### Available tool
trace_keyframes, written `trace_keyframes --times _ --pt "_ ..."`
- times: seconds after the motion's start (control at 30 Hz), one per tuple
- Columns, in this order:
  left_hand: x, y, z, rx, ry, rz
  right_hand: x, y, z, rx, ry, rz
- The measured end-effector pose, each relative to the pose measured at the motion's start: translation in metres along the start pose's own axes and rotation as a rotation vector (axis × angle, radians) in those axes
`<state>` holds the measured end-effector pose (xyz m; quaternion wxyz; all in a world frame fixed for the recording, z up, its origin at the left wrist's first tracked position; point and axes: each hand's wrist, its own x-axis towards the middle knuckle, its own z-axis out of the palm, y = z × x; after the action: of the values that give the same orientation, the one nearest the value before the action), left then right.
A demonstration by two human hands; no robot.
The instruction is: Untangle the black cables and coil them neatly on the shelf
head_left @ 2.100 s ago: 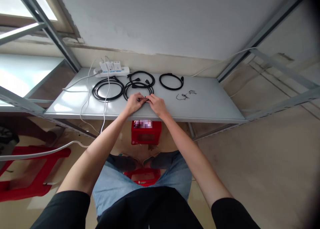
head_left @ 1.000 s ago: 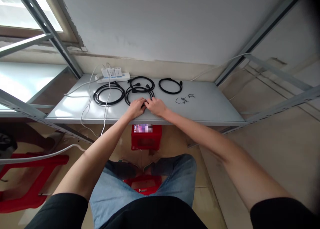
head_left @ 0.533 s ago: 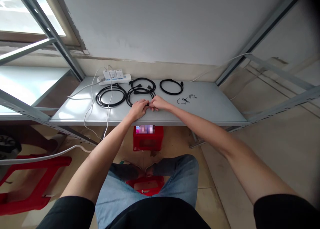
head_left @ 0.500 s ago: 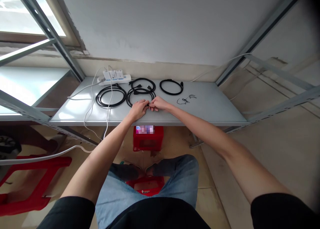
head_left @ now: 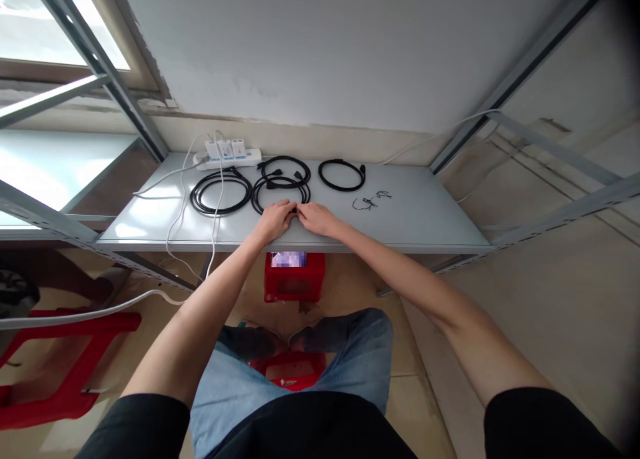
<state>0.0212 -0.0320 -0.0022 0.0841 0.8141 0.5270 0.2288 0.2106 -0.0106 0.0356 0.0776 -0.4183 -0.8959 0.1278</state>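
Both hands meet at the near side of a coiled black cable lying on the grey metal shelf. My left hand is closed on the coil's near edge, its thumb toward the right hand. My right hand presses its fingertips together at the same spot, closed on the cable. A small black bit shows between the fingertips; whether it is a tie or the cable itself I cannot tell. Behind lies another black cable coil, partly overlapped, with plug ends inside the loops.
More black cable coils lie at left and right. Several short, thin black ties are right of my hands. A white power strip with chargers stands at the back left; white cords hang over the front edge. Metal uprights flank the shelf.
My right hand has turned, its back now facing up and its fingertips brought in against my left thumb. My left hand stays on the coil.
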Motion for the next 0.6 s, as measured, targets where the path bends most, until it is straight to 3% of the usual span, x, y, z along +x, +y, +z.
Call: trace_keyframes --times 0.13,0.33,0.43,0.5,0.6 --pt "0.000 -0.001 0.000 -0.008 0.004 0.012 -0.006 -0.009 -0.004 -0.412 -0.090 -0.103" --pt "0.000 -0.002 0.000 -0.023 -0.008 0.008 0.000 -0.006 -0.012 -0.579 -0.132 -0.248" --pt "0.001 -0.002 0.000 -0.038 -0.006 0.005 0.003 -0.004 -0.014 -0.512 -0.127 -0.238" --pt "0.001 -0.002 0.000 -0.054 0.006 0.007 0.004 -0.003 -0.012 -0.389 -0.087 -0.153" --pt "0.000 -0.002 -0.001 -0.070 0.015 0.010 0.003 -0.006 -0.003 0.038 0.015 0.066"
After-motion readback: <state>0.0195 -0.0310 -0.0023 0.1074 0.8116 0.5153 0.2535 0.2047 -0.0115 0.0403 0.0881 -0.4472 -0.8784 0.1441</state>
